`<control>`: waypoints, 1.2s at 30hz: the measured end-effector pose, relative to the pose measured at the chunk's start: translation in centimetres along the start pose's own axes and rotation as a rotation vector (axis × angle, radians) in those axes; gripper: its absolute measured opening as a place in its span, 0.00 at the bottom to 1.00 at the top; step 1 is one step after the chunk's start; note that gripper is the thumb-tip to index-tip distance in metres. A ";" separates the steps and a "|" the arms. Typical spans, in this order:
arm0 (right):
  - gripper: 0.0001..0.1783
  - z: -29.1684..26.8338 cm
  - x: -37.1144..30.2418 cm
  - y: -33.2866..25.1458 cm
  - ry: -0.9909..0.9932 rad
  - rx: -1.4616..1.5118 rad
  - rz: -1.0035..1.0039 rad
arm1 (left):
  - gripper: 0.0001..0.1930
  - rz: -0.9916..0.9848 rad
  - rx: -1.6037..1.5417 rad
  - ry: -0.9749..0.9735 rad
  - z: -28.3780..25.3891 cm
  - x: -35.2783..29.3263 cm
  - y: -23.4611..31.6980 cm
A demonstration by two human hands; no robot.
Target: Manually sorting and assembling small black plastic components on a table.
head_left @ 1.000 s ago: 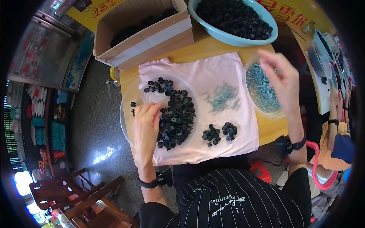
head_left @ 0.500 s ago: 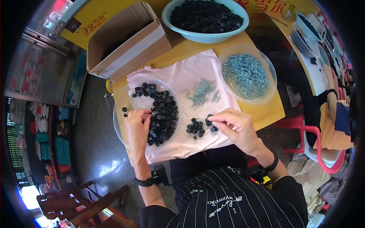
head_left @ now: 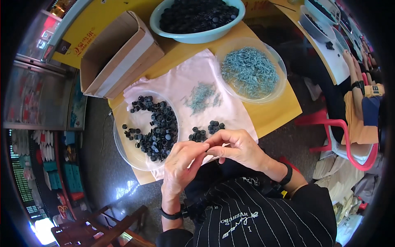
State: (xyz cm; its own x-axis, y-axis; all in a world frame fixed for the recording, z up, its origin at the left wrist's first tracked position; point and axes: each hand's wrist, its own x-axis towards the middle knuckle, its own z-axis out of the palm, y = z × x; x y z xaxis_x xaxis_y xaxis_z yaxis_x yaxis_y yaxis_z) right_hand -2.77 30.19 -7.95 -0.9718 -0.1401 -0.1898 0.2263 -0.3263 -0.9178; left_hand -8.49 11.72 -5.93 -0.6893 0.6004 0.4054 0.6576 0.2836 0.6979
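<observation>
My left hand (head_left: 181,162) and my right hand (head_left: 240,149) meet fingertip to fingertip just in front of the table's near edge. Both are closed in a pinch; a dark speck shows between the fingertips, but what they hold is mostly hidden. Left of them, a clear round tray (head_left: 119,145) carries many small black plastic caps (head_left: 158,136), some with round heads. Just beyond my fingers, a small pile of black pieces (head_left: 197,134) and another cluster (head_left: 215,126) lie on the pink cloth (head_left: 185,82). Farther back on the cloth are loose silvery screws (head_left: 202,98).
A clear round tub (head_left: 281,74) of screws stands at the right of the yellow table (head_left: 271,119). A pale blue basin (head_left: 193,38) full of black parts and a cardboard box (head_left: 123,61) stand behind. A red chair (head_left: 349,144) and another person's arm (head_left: 356,88) are at right.
My hands have come together from the tray and the small pile, drawing back toward me. The view has shifted, so the table appears farther left and higher.
</observation>
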 end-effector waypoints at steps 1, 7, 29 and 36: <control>0.12 -0.5 -0.1 0.1 -0.005 0.022 0.021 | 0.18 0.023 -0.001 -0.022 0.4 0.3 0.0; 0.11 -3.1 -0.6 -0.3 0.190 -0.446 -0.188 | 0.13 -0.120 0.086 -0.010 2.5 1.9 -1.0; 0.09 -5.4 -0.5 1.1 0.304 -0.531 -0.277 | 0.08 -0.107 0.509 0.014 3.1 4.8 -2.8; 0.14 -4.7 0.2 1.1 0.180 0.218 0.005 | 0.07 -0.405 -0.022 0.078 3.7 3.5 -1.0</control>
State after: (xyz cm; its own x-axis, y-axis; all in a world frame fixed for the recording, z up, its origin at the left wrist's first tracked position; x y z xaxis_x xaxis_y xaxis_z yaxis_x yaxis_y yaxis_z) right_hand -3.05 34.20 -10.60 -0.9624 0.0197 -0.2709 0.2211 -0.5223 -0.8236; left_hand -10.45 16.30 -7.34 -0.9125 0.3848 0.1386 0.3226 0.4689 0.8222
